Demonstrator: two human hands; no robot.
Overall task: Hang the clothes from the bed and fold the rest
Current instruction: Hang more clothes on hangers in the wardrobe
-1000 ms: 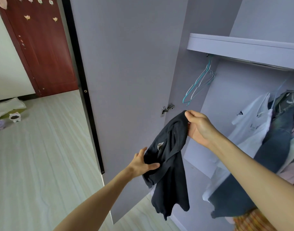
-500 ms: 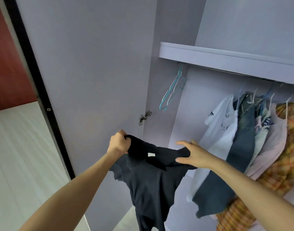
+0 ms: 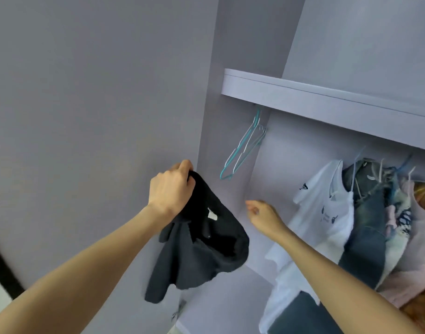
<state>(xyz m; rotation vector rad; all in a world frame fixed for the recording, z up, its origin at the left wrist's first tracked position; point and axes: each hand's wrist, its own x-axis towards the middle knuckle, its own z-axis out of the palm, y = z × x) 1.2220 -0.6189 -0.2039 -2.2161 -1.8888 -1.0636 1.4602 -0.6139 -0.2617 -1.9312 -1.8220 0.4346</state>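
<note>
My left hand (image 3: 170, 191) grips the top of a black garment (image 3: 202, 249), which hangs bunched below it in front of the open wardrobe. My right hand (image 3: 262, 215) is raised just right of the garment, fingers loosely curled, holding nothing. Up and to the left of that hand, empty teal and white hangers (image 3: 244, 147) dangle from the rail's left end under the shelf (image 3: 327, 104).
The open wardrobe door (image 3: 98, 116) fills the left side. Hung clothes crowd the right part of the rail: a white T-shirt (image 3: 324, 213), a denim piece (image 3: 365, 235), pale and orange garments beyond. A door hinge (image 3: 179, 312) shows low down.
My right hand has let go of the black garment and lifted toward the hangers. My left hand has raised the garment higher. The view has tilted upward and closer to the wardrobe.
</note>
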